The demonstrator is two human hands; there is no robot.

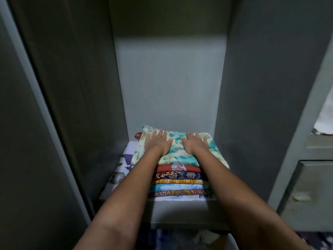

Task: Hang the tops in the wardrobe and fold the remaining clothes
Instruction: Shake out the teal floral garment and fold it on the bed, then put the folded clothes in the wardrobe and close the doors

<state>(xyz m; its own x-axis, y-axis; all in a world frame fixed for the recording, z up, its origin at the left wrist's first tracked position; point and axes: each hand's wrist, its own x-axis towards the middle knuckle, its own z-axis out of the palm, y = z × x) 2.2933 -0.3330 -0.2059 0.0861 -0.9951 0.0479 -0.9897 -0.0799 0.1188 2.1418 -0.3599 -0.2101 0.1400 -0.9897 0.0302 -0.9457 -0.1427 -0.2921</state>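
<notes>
Both hands lay flat on the stack of folded clothes (pixel 177 179) on the wardrobe shelf (pixel 180 213). Left hand (pixel 157 142) and right hand (pixel 195 142) had fingers straight, palms pressing the top piece, a pale floral folded cloth (pixel 177 150); neither gripped it.

Step judged: stacking folded items, settling the latest one. Next move likely called for lifting both hands straight off without dragging the top cloth, which overhung the pile.

Hard to read: a red item (pixel 138 135) behind the stack, mostly hidden. Printed paper liner (pixel 126 159) partly covered. No hanging tops visible. Clutter below the shelf cut off, dim.
</notes>
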